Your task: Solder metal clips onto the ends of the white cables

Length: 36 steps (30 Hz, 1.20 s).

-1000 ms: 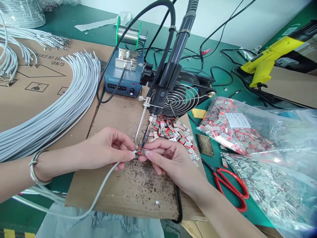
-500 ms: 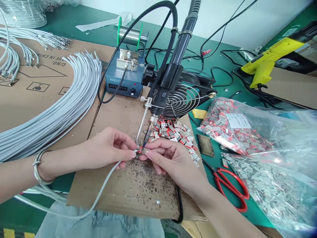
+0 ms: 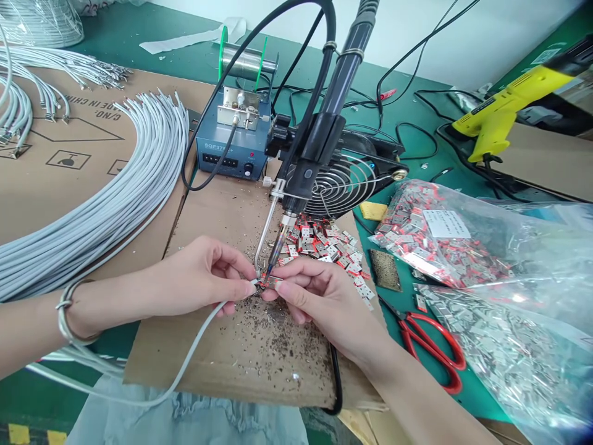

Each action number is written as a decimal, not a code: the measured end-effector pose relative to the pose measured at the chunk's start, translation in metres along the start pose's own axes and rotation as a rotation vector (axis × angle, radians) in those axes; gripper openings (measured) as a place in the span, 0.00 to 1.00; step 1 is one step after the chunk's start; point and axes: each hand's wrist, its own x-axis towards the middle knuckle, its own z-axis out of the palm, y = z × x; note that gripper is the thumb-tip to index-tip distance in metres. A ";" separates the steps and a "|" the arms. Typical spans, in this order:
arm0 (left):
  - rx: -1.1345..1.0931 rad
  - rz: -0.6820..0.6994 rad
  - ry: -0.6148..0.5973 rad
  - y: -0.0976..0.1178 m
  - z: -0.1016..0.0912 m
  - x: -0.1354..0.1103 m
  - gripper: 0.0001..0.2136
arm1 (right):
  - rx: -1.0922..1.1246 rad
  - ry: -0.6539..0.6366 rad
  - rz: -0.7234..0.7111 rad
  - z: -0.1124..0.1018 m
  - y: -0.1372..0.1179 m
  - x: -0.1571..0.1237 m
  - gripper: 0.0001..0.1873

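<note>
The left hand (image 3: 208, 273) pinches the cable (image 3: 197, 346) just behind its end; the right hand (image 3: 319, 295) pinches the connector (image 3: 273, 281). The connector lies at three o'clock from the left fingertips, its long axis seeming to run nine to three, roughly in line with the cable's end. The iron (image 3: 303, 178) slants in from one o'clock; whether its tip touches is too small to tell.
</note>
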 end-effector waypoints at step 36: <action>0.180 0.103 -0.023 -0.008 -0.003 -0.001 0.11 | -0.092 0.039 -0.003 0.003 0.002 0.003 0.11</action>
